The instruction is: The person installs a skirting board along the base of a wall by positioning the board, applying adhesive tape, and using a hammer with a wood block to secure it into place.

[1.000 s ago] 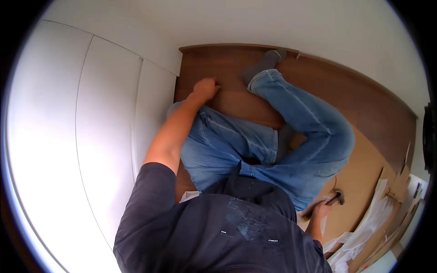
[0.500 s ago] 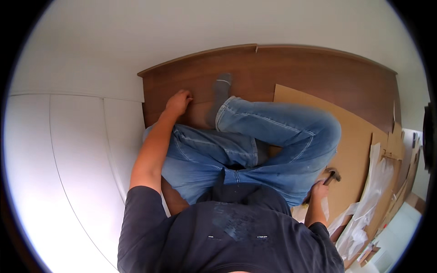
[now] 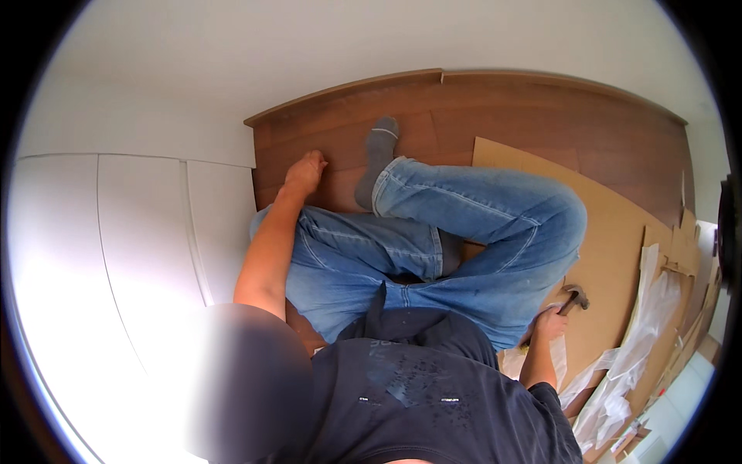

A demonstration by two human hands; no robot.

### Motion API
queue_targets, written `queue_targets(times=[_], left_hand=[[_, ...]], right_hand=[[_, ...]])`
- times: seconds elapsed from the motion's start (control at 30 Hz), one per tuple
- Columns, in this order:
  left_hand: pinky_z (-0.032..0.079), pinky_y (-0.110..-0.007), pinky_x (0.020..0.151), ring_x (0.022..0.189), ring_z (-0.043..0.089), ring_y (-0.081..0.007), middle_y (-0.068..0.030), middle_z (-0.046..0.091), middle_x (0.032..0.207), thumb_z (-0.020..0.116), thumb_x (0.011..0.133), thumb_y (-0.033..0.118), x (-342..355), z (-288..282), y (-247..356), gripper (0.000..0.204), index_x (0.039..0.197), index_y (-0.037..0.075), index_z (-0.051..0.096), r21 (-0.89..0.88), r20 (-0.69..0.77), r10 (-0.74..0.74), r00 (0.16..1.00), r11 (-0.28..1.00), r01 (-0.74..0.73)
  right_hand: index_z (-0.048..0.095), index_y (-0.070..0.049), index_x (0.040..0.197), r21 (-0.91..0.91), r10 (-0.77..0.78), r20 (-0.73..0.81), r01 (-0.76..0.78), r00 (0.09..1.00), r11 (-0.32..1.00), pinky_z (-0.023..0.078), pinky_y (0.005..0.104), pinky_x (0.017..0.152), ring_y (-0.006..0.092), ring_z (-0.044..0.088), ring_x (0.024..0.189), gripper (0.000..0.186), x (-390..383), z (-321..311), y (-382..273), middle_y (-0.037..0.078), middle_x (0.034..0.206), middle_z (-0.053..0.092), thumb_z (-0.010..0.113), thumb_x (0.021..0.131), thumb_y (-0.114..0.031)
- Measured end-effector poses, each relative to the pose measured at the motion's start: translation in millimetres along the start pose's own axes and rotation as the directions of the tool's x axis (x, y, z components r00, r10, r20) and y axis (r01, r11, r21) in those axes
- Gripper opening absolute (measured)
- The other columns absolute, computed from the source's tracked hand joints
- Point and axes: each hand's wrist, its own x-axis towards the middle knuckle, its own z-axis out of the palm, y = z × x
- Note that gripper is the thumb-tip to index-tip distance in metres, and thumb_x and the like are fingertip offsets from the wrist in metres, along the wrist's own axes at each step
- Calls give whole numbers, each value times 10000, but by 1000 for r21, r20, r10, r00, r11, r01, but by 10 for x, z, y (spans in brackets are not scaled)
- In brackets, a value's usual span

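My left hand (image 3: 307, 173) is low over the brown wood-look floor (image 3: 340, 147), left of my grey-socked foot (image 3: 381, 147). Its fingers are curled together; whatever may be between them is too small or hidden to make out. On the right, beside my bent knee in blue jeans (image 3: 502, 205), my right hand (image 3: 550, 323) is closed around the handle of a claw hammer (image 3: 575, 297). The hammer's dark head points up and away, over a cardboard sheet (image 3: 599, 267). Part of the handle is hidden in my grip.
White cabinet panels (image 3: 143, 232) stand close on the left. A brown skirting strip (image 3: 348, 87) with a visible joint runs along the far wall (image 3: 402, 35). Crumpled clear plastic wrap (image 3: 649, 317) and torn cardboard pieces (image 3: 684, 247) lie at the right.
The whole view has shifted slightly, so most things appear a little further right. My left hand stays at nearly the same floor spot, and the hammer is still in my right hand.
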Motion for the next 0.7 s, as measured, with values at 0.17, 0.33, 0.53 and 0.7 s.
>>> queue_targets(times=[0.17, 0.33, 0.53, 0.7], left_hand=[[526, -510, 934, 1089, 656, -421, -214, 673, 1211, 541, 1048, 280, -64, -17, 63, 246, 1170, 72, 587, -74, -15, -7, 1000, 997, 6], [517, -507, 933, 1126, 634, -414, -199, 657, 1241, 548, 1035, 215, -48, 73, -30, 204, 1164, 67, 602, -107, -215, 57, 975, 991, -81], [519, -495, 928, 1093, 630, -410, -181, 651, 1150, 552, 1013, 167, -118, 5, 83, 178, 1133, 81, 651, -158, -117, 86, 989, 982, -104], [520, -487, 923, 1076, 631, -408, -179, 649, 1137, 565, 1006, 170, -57, 45, 59, 160, 1084, 74, 665, -128, -130, 115, 985, 983, -132]], right_hand=[[576, 27, 1202, 23, 15, 49, -16, 999, 1000, 489, 571, 958, 467, 595, 1127, 583, -36, -130, 10, 264, 1207, 616, 513, 982, -510], [575, 19, 1210, -17, 26, 44, -26, 999, 1000, 491, 572, 962, 465, 592, 1155, 575, 74, -94, 34, 270, 1241, 608, 515, 977, -504], [522, 16, 1381, 115, -56, -120, 70, 991, 991, 475, 549, 1010, 451, 590, 1168, 609, 227, -375, -198, 262, 1324, 572, 604, 937, -394], [587, 89, 1307, 761, -464, -224, 451, 857, 465, 470, 428, 1051, 335, 611, 1223, 421, 816, -1387, -1604, 258, 1298, 641, 595, 969, -162]])
